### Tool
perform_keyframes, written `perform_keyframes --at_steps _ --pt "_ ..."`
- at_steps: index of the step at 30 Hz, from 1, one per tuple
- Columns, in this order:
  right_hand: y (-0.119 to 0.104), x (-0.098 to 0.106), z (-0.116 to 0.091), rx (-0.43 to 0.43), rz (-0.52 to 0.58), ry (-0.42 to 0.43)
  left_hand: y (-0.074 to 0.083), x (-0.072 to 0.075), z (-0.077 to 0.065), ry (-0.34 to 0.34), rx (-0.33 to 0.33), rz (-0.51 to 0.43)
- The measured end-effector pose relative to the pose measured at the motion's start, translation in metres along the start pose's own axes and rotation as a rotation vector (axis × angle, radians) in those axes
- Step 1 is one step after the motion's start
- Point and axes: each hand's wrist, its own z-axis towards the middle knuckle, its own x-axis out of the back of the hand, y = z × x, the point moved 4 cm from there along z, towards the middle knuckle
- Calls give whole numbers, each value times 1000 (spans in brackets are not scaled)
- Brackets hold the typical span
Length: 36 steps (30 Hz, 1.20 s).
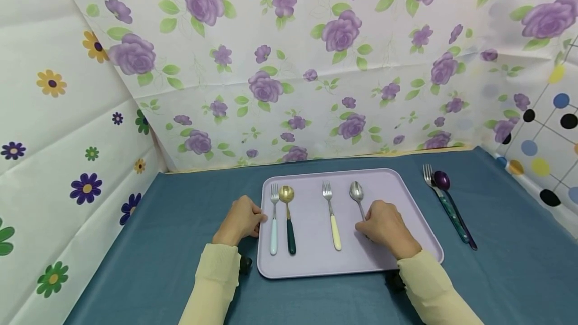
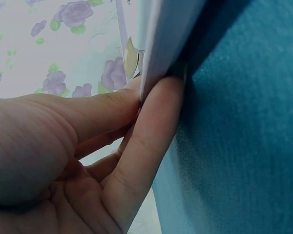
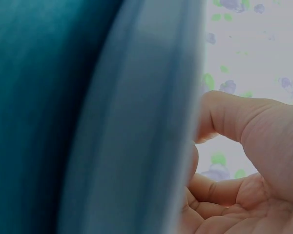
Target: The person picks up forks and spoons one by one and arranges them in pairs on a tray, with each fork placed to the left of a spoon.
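On a pale lilac tray point(image 1: 311, 264) lie a light-blue-handled fork point(image 1: 274, 229), a gold spoon with a dark green handle point(image 1: 291, 234), a yellow-handled fork point(image 1: 335, 229) and a silver spoon point(image 1: 356, 191). My left hand point(image 1: 240, 220) pinches the tray's left rim, thumb on the upper side and a finger beneath, as the left wrist view shows along the tray edge point(image 2: 158, 48). With my right hand point(image 1: 389, 225) I pinch the silver spoon's handle at the tray's right part. That handle is mostly hidden by my fingers, and the tray side point(image 3: 132, 122) blocks it in the right wrist view.
Right of the tray, a fork with a patterned green handle point(image 1: 451, 214) and a purple spoon with a dark handle point(image 1: 441, 180) lie side by side on the blue-grey tablecloth point(image 1: 180, 265). A flowered backdrop point(image 1: 289, 64) rises behind the table, with patterned sheets at both sides.
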Motion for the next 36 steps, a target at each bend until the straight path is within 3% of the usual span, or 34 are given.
perform_keyframes --at_steps 36 --pt "-17 -11 -4 33 9 9 0 0 0 5 3 10"
